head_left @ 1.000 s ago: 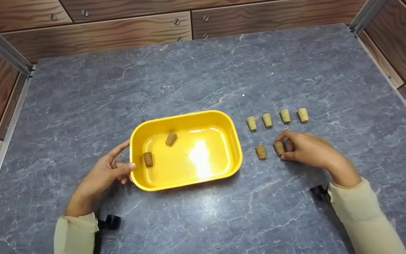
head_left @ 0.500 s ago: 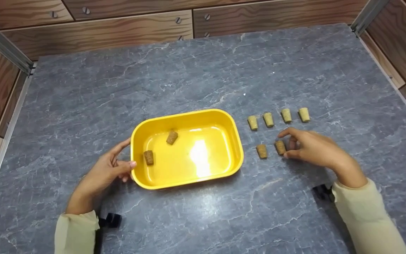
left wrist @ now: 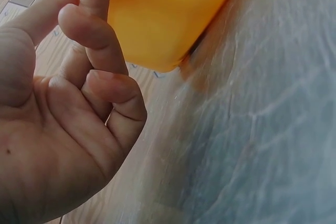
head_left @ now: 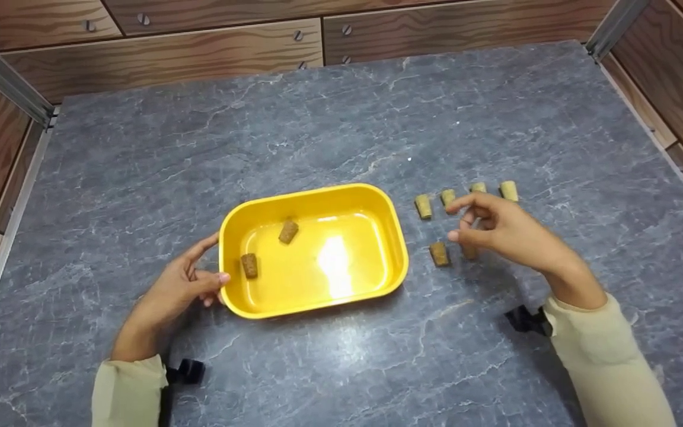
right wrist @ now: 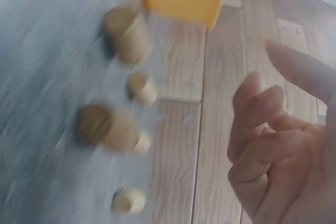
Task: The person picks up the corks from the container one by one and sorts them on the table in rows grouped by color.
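A yellow tray point(head_left: 294, 290) stands on the tabletop, and my left hand point(head_left: 169, 290) grips its left end, thumb at the rim and fingers along the outer wall. Two brown corks, one upper point(head_left: 288, 232) and one at the left point(head_left: 249, 265), lie inside it. Right of the tray, my right hand point(head_left: 510, 234) hovers with thumb and forefinger apart, holding nothing. Below it lie a brown cork point(head_left: 439, 254) and another brown cork point(head_left: 469, 251), partly hidden by the hand. In the right wrist view the hand point(right wrist: 283, 150) is off to the side of blurred corks point(right wrist: 128, 35).
Several pale corks form a row behind the right hand, from the leftmost pale cork point(head_left: 423, 206) to the rightmost pale cork point(head_left: 508, 191). Wood-patterned panels point(head_left: 217, 50) bound the grey marbled table point(head_left: 329, 130) at the back and sides.
My right hand has let go of the brown cork, which stays on the table, and has risen and moved slightly left and away from me. The left hand and tray stay put.
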The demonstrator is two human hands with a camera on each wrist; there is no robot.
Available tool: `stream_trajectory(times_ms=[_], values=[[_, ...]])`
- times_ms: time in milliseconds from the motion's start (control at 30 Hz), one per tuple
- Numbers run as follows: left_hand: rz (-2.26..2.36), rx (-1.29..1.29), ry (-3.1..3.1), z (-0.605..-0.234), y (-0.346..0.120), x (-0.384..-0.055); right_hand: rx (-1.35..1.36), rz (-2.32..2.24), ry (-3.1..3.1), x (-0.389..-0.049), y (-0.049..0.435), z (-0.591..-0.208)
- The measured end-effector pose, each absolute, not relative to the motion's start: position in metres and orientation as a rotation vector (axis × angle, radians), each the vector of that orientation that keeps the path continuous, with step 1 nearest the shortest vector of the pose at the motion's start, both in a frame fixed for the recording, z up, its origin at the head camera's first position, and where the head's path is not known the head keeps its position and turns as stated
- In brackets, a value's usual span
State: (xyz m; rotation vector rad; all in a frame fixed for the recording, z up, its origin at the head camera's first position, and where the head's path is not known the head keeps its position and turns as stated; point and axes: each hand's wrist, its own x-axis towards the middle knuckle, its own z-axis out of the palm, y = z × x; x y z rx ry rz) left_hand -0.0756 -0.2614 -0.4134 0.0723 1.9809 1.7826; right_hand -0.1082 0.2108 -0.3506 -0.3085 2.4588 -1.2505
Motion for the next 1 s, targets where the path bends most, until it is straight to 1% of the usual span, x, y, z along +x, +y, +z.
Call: stream_trajectory(times_ms=[200,433,600,833,1000], values=[[1.786,0.038,1.966,-0.413,-0.261,-0.075,-0.337,-1.399,2.308,-0.111,0.188,-0.333],[1.783,0.126,1.951,-0.413,-0.263,-0.075,-0.380,-1.482,2.224,-0.120,0.158,-0.315],[1.799,0.159,1.928,-0.413,-0.264,-0.074,-0.454,-1.475,2.189,-0.127,0.133,-0.304],[1.789,0.115,1.930,-0.413,-0.263,-0.073,-0.544,-1.454,2.129,-0.142,0.106,-0.291],[1.798,0.088,1.926,-0.413,-0.264,-0.072,-0.623,-1.423,2.107,-0.151,0.087,-0.290]])
